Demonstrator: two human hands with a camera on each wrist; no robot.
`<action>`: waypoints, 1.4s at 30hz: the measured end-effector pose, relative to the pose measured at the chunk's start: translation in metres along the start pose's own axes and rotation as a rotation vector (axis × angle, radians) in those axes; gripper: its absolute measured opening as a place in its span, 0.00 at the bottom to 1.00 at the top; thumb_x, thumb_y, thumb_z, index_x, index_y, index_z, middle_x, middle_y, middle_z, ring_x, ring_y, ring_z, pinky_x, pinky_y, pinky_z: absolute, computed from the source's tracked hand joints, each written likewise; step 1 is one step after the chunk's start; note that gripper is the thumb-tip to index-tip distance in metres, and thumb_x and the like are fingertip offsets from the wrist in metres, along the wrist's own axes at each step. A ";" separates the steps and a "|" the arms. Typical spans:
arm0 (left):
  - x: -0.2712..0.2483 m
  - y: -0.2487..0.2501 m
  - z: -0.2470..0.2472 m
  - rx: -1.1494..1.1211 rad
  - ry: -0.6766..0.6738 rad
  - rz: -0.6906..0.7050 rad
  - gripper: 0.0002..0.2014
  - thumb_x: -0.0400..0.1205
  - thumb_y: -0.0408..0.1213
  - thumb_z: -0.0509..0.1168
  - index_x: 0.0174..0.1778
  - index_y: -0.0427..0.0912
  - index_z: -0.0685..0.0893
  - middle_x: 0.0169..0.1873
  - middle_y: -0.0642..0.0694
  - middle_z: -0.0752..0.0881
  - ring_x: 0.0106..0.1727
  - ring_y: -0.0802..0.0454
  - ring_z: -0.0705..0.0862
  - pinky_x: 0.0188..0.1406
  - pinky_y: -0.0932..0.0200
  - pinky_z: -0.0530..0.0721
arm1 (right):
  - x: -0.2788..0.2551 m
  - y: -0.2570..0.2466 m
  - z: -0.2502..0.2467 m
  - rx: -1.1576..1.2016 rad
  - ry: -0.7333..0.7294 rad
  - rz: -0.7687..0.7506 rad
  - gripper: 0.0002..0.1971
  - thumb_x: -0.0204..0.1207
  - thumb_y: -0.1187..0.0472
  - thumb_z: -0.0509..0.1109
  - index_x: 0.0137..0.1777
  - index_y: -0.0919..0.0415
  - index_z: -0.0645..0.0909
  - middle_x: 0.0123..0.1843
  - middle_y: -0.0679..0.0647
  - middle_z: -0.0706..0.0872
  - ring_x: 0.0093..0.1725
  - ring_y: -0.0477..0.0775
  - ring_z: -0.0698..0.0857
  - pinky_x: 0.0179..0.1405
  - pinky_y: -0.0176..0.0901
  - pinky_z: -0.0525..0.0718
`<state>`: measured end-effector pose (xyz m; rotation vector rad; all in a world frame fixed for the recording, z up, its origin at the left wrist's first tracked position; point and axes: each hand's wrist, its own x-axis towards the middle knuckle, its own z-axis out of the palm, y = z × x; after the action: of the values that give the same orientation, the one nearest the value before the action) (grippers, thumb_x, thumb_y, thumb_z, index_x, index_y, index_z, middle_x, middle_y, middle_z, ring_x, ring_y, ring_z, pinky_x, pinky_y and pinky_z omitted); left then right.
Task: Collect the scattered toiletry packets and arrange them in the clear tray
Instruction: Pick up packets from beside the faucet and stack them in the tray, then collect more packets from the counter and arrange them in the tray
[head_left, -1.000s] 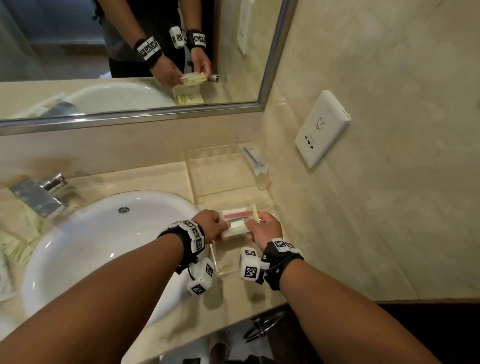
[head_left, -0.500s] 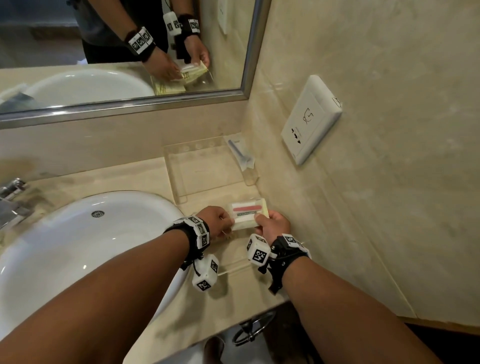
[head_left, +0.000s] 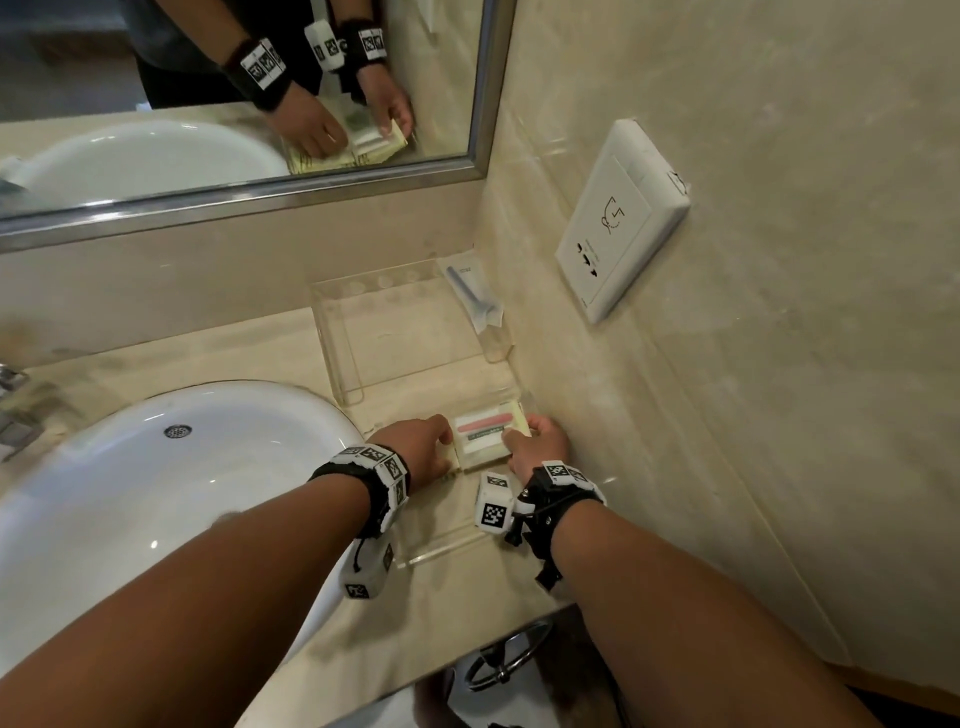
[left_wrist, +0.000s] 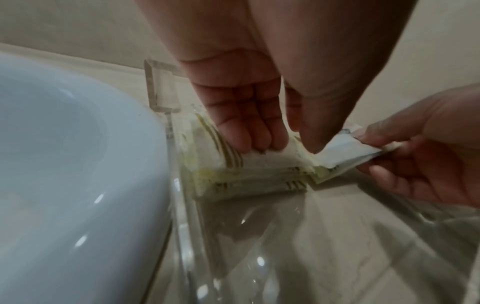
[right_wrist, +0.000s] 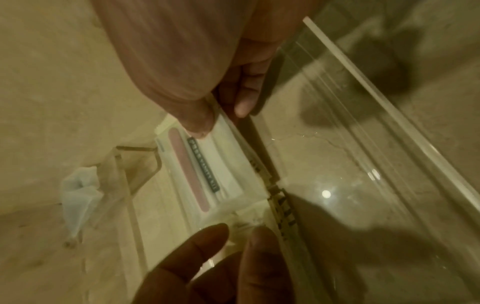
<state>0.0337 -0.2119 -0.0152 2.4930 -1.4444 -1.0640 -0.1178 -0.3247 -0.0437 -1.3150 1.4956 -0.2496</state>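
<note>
A stack of yellowish toiletry packets (head_left: 485, 434), the top one white with a pink strip (right_wrist: 202, 164), lies at the far end of the near clear tray (head_left: 447, 545), close to the wall. My left hand (head_left: 441, 441) holds the stack's left end, fingers (left_wrist: 249, 144) and thumb bent down onto it. My right hand (head_left: 519, 434) pinches the right end, thumb (right_wrist: 197, 119) on top and fingers beneath. In the left wrist view the stack (left_wrist: 249, 181) sits against the tray's wall (left_wrist: 179, 205). The packets underneath are mostly hidden.
A second clear tray (head_left: 337, 332) stands behind, against the mirror wall, with a wrapped razor (head_left: 472, 296) leaning at its right side. The white sink (head_left: 156, 493) lies just left of the trays. A wall socket (head_left: 618, 218) is on the right wall.
Both hands have carried the packet stack forward and down, from just above the near tray to its far end by the wall. The head view has swung right.
</note>
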 end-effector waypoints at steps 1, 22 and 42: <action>0.000 0.000 0.000 0.014 -0.009 0.015 0.17 0.81 0.48 0.67 0.64 0.53 0.75 0.53 0.51 0.86 0.54 0.48 0.84 0.49 0.56 0.79 | 0.002 0.000 0.000 -0.041 0.008 -0.019 0.14 0.76 0.60 0.73 0.60 0.48 0.80 0.44 0.49 0.88 0.40 0.53 0.88 0.37 0.47 0.87; 0.004 0.001 0.011 0.249 -0.011 0.098 0.31 0.83 0.51 0.63 0.81 0.59 0.61 0.63 0.44 0.79 0.65 0.41 0.79 0.58 0.47 0.79 | -0.020 0.014 0.018 -0.722 -0.014 -0.472 0.29 0.78 0.51 0.71 0.79 0.40 0.70 0.83 0.49 0.60 0.81 0.55 0.61 0.77 0.51 0.69; -0.011 -0.006 0.007 0.195 0.065 0.090 0.31 0.83 0.52 0.62 0.83 0.58 0.61 0.69 0.46 0.78 0.70 0.43 0.77 0.65 0.48 0.77 | -0.030 0.012 0.012 -0.803 -0.059 -0.437 0.33 0.77 0.54 0.69 0.81 0.36 0.64 0.87 0.51 0.52 0.85 0.58 0.55 0.79 0.52 0.67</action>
<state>0.0304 -0.1978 -0.0168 2.5337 -1.6986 -0.8564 -0.1206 -0.2901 -0.0403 -2.2698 1.2782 0.1406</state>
